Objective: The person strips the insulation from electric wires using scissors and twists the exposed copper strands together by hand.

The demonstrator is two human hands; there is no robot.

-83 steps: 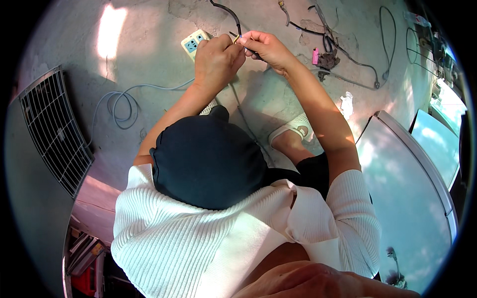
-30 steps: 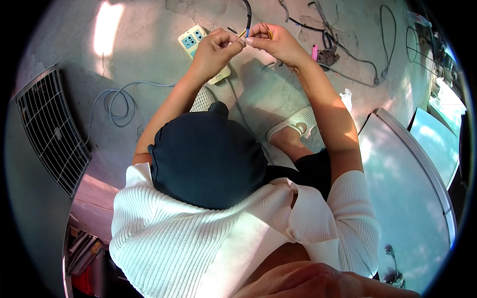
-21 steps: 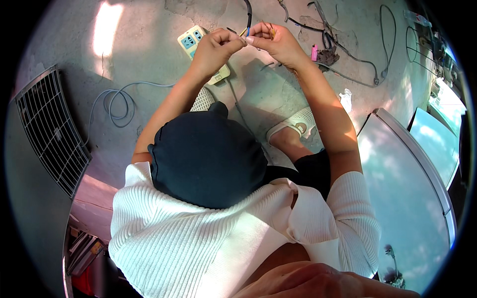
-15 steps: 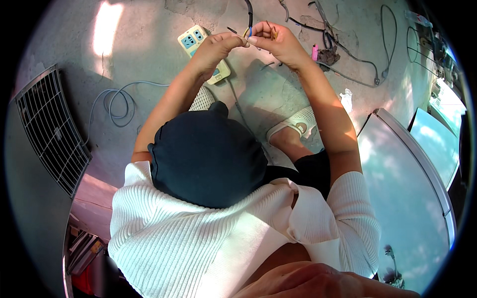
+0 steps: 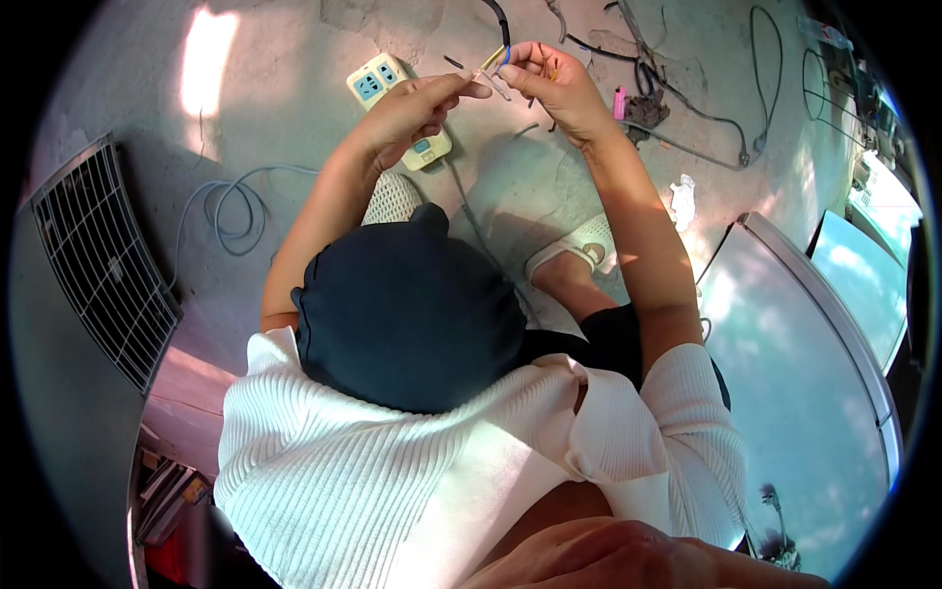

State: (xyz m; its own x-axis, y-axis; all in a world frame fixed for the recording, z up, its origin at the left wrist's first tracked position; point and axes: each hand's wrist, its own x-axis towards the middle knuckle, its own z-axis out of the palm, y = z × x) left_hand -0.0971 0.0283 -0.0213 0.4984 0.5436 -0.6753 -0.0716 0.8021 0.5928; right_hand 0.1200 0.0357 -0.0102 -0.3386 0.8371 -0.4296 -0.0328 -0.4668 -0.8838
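Note:
A black cable [image 5: 501, 22] comes in from the far edge and splits into thin wires between my hands. My left hand [image 5: 412, 110] is closed, its fingertips pinching near the end of the stretched yellow wire [image 5: 493, 58]. My right hand [image 5: 559, 86] is closed on the cable's other wires, with the blue wire [image 5: 507, 56] bending toward its thumb and index finger. Dark wire ends poke out around the right fingers. Exactly how the wire tips sit in the fingers is too small to tell. A cream power strip [image 5: 369, 80] lies beneath my left hand, partly hidden by it.
Loose cables [image 5: 643, 71] and a pink lighter [image 5: 619, 103] lie right of my hands. A grey cord [image 5: 235, 236] coils at left, near a wire rack [image 5: 103, 255]. A large pale panel [image 5: 795, 383] stands at right. A dark rounded cloth shape [image 5: 412, 314] fills the middle.
My hands have drawn slightly apart, the left shifting left and lower. The yellow wire now shows stretched between them, and the cable's split has moved a little right.

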